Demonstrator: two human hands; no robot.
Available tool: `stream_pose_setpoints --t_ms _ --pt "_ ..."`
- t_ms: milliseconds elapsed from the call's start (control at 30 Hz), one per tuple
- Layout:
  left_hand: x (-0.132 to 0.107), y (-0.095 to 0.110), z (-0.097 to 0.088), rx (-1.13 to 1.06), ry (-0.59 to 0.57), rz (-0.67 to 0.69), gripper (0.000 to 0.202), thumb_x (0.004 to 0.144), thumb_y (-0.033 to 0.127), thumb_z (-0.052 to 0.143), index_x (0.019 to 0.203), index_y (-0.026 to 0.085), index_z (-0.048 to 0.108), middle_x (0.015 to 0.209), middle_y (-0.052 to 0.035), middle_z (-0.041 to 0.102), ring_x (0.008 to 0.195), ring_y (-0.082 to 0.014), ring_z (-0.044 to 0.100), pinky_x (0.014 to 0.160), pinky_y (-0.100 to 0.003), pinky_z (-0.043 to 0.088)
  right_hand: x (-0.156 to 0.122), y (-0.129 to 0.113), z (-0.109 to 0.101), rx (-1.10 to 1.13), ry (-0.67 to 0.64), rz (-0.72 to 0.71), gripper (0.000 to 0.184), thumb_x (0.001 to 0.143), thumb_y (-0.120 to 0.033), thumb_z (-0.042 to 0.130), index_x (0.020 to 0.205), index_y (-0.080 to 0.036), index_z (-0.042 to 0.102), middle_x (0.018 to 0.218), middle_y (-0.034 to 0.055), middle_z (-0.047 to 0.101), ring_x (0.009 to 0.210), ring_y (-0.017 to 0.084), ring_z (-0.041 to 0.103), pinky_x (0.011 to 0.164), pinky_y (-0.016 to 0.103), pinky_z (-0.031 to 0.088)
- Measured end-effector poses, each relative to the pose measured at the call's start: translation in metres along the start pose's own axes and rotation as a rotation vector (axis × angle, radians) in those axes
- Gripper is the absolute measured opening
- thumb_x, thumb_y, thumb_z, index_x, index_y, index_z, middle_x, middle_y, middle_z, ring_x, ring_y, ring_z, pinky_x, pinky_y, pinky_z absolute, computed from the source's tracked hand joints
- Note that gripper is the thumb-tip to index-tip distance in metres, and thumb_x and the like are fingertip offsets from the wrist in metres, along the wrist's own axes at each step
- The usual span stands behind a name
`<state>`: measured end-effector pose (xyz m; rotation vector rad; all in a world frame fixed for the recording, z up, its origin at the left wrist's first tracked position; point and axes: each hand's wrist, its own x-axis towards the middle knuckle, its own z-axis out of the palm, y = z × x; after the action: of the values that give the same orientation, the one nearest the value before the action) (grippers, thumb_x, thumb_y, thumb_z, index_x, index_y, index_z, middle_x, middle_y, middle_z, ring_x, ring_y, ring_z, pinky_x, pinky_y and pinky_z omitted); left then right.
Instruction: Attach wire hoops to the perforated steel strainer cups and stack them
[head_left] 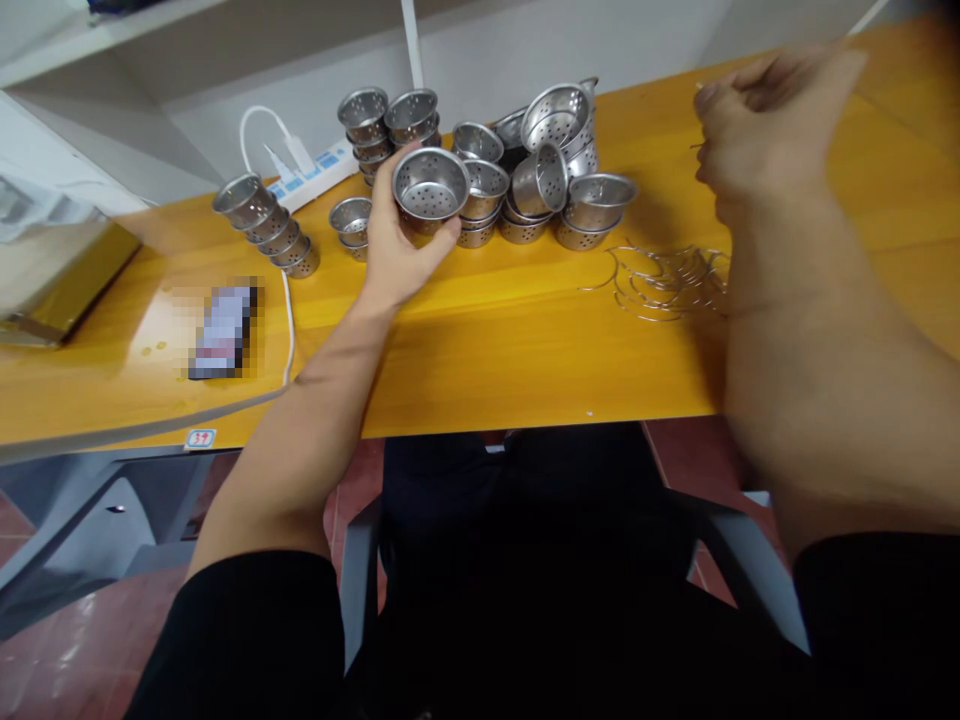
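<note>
yellow table (487, 380) with nested cups (279, 236)

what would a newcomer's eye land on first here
Probably the shiny perforated metal cup in the left hand, in front of similar cups crowded along the back of the yellow desk. Next, likely the tangle of thin curved wires right of those cups.

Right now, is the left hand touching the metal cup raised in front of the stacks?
Touching. The head view shows the left hand curled around the cup, with the thumb against its lower wall.
</note>
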<state>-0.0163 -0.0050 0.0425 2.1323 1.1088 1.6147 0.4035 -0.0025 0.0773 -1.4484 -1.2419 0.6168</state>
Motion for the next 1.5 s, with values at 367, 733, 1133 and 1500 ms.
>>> stream_pose_setpoints --t_ms 367,733,1133,1500 --pt "-0.001 -0.012 -0.007 -0.038 0.027 0.045 0.096 0.069 0.088 0.122 0.137 0.044 0.069 0.145 -0.0061 0.080 0.145 -0.0453 0.078 0.135 -0.072 0.067 -0.024 -0.029 0.011 0.002 0.208 -0.076 0.051 0.121 0.004 0.080 0.081 -0.023 0.066 0.065 -0.0052 0.051 0.055 0.013 0.046 0.054 0.032 0.035" --pt "0.000 -0.035 0.004 -0.040 0.020 0.245 0.097 0.096 0.093 0.100 0.169 0.048 0.056 0.166 -0.0081 0.076 0.158 -0.0420 0.075 0.140 -0.064 0.063 -0.021 -0.028 0.021 0.080 0.288 -0.105 0.070 0.117 0.020 0.070 0.073 -0.031 0.051 0.053 -0.0101 0.045 0.043 0.010 0.036 0.036 0.027 0.022" --pt "-0.004 -0.034 -0.007 -0.072 0.008 0.246 0.081 0.096 0.091 0.105 0.153 0.049 0.067 0.156 -0.0060 0.079 0.153 -0.0427 0.075 0.132 -0.070 0.065 -0.009 -0.006 0.016 0.076 0.153 -0.201 0.050 0.118 0.012 0.078 0.081 -0.021 0.071 0.080 0.0082 0.083 0.044 0.009 0.046 0.044 0.029 0.031" --pt "-0.004 -0.034 0.008 -0.171 -0.019 0.178 0.106 0.081 0.099 0.109 0.160 0.048 0.060 0.159 -0.0089 0.077 0.151 -0.0444 0.078 0.131 -0.066 0.067 0.002 0.002 0.022 0.149 0.190 -0.330 0.052 0.116 0.022 0.066 0.087 -0.022 0.067 0.066 -0.0018 0.069 0.048 0.011 0.055 0.044 0.025 0.032"
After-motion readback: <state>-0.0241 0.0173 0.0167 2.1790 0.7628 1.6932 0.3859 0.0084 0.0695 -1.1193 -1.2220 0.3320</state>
